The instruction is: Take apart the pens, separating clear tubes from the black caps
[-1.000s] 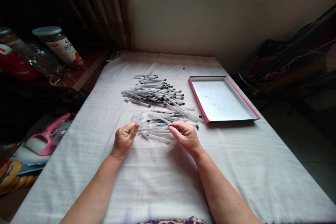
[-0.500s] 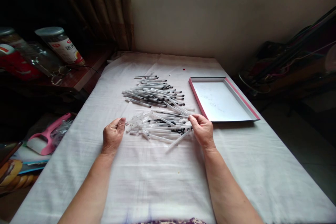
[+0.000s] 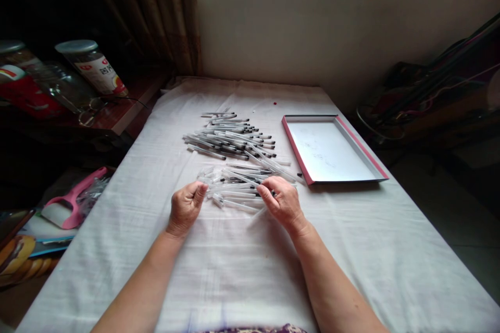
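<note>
Two heaps of clear pen barrels lie on a white cloth. The far heap (image 3: 228,140) shows dark tips. The near heap (image 3: 238,187) lies between my hands. My left hand (image 3: 185,206) is curled, thumb and forefinger pinched at the near heap's left end. My right hand (image 3: 282,202) has bent fingers pressed on the heap's right end, pinching a barrel. Both forearms rest on the cloth.
A shallow pink-rimmed tray (image 3: 353,177) lies right of the pens. Jars (image 3: 91,67) stand on a wooden shelf at the left, a pink-handled tool (image 3: 72,203) below them. Dark clutter (image 3: 433,99) fills the right. A wall and a curtain (image 3: 156,10) close the back.
Half a second ago my hands were spread wide at the heap's two ends. They have drawn back in toward each other, and the loose barrels are bunched tighter.
</note>
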